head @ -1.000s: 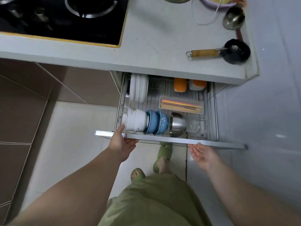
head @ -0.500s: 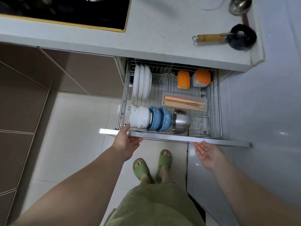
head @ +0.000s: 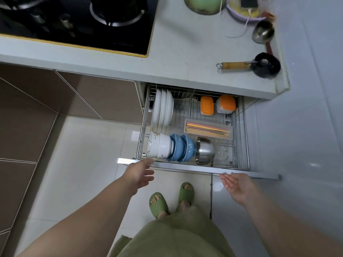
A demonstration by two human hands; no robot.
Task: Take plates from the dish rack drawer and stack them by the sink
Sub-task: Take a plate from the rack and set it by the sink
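White ceramic plates (head: 163, 108) stand on edge in the back-left corner of the pulled-out wire dish rack drawer (head: 241, 127), their faces turned sideways so their rims run front to back. Your left hand (head: 139, 173) is the nearer one: it hovers at the drawer's metal front rail (head: 185, 166), fingers spread and holding nothing, with the plates straight ahead of it and deeper in. Between that hand and the plates lies a white patterned ceramic bowl (head: 159, 147) on its side, nested against blue ceramic bowls (head: 182, 150) and a stainless steel bowl (head: 204, 153), so you likely have to reach over the white bowl. Your right hand (head: 235, 184) is open too, palm up, empty, fingertips just at the rail's right part and well apart from the plates. Behind it in the drawer sit a clear plastic tray of coloured chopsticks (head: 207, 129) and two orange-lidded containers (head: 216, 105). No sink shows in view, so you cannot yet see where the stack will go.
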